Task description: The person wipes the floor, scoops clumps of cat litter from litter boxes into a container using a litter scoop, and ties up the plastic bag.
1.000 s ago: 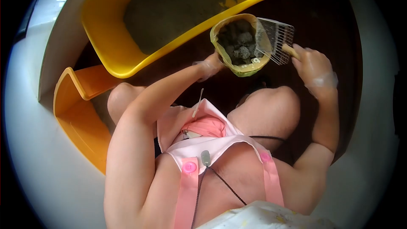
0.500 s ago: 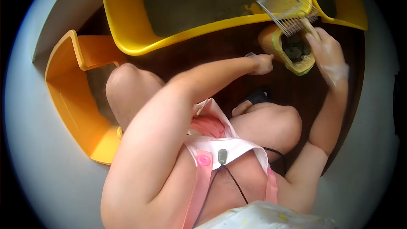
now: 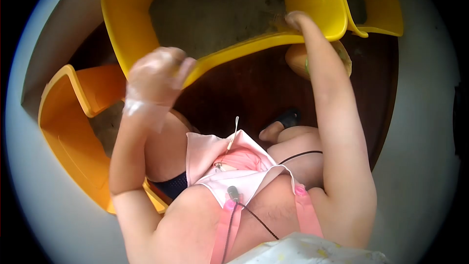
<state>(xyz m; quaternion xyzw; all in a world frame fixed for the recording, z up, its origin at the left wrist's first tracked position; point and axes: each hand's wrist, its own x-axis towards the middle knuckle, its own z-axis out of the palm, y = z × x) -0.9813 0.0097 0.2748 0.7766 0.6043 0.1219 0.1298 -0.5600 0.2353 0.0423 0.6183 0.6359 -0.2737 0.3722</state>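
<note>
My left hand (image 3: 159, 71), in a clear glove, is raised over the near left corner of the big yellow tub (image 3: 222, 51). Motion blurs it; the thumb stands apart from loosely bent fingers, and nothing shows in it. Reaching over the tub's right part, my right hand (image 3: 297, 20) is closed, with a faint, blurred bit of the wire scoop (image 3: 279, 21) beside it over the grey litter (image 3: 220, 10). The handle is hidden. Under my right forearm, the lined pail (image 3: 296, 59) stands on the dark floor, partly covered.
An orange tub (image 3: 73, 142) with grey litter is at the left. Another yellow tub (image 3: 383, 10) stands at the upper right. My knees and a dark shoe (image 3: 289, 118) are below the big tub. Pale curved walls border both sides.
The scoop and my right hand have gone from above the pail into the big tub. My left hand has moved from beside the pail to the left.
</note>
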